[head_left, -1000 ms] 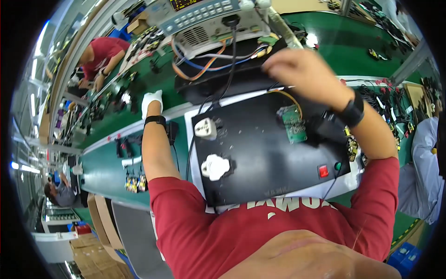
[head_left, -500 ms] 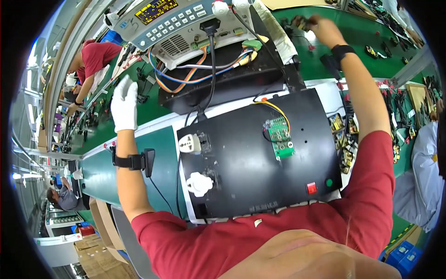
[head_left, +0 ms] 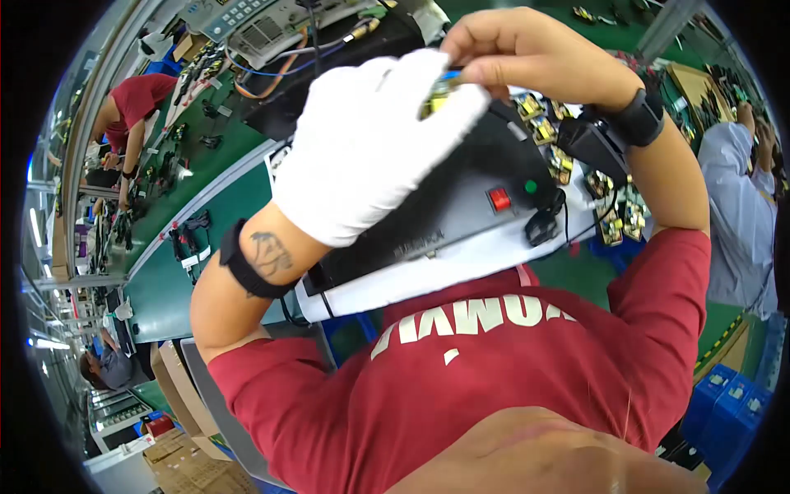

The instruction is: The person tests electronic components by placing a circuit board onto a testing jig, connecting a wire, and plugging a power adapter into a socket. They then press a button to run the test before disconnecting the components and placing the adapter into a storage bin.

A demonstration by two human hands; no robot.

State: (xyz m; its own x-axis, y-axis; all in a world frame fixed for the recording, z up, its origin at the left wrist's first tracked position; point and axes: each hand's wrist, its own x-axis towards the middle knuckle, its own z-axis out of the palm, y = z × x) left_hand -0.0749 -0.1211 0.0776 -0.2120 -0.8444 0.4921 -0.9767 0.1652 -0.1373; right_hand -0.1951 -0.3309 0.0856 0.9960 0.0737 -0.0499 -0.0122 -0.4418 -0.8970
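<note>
My left hand [head_left: 362, 148], in a white glove, is raised over the black test box [head_left: 461, 185], its fingers closed round a small circuit board [head_left: 437, 102] with yellow and blue parts. Most of that board is hidden by the glove. My bare right hand [head_left: 535, 58] meets it from the right, thumb and fingers pinching at the board's end beside the gloved fingertips. Below the hands, the box shows a red rocker switch [head_left: 499, 199] and a green round button [head_left: 531, 187]. The sockets on its left side are covered by my left hand and arm.
Behind the box stands a grey bench meter [head_left: 259, 33] with coloured wires. Several yellow-topped boards [head_left: 559, 165] lie to its right, near a black plug with cable [head_left: 543, 226]. Co-workers sit at the far left and right. Cartons [head_left: 177, 449] stand at lower left.
My right hand has come back from the far green bench. My left hand, earlier open at the left, has moved right, and both now meet at the circuit board. The view has shifted.
</note>
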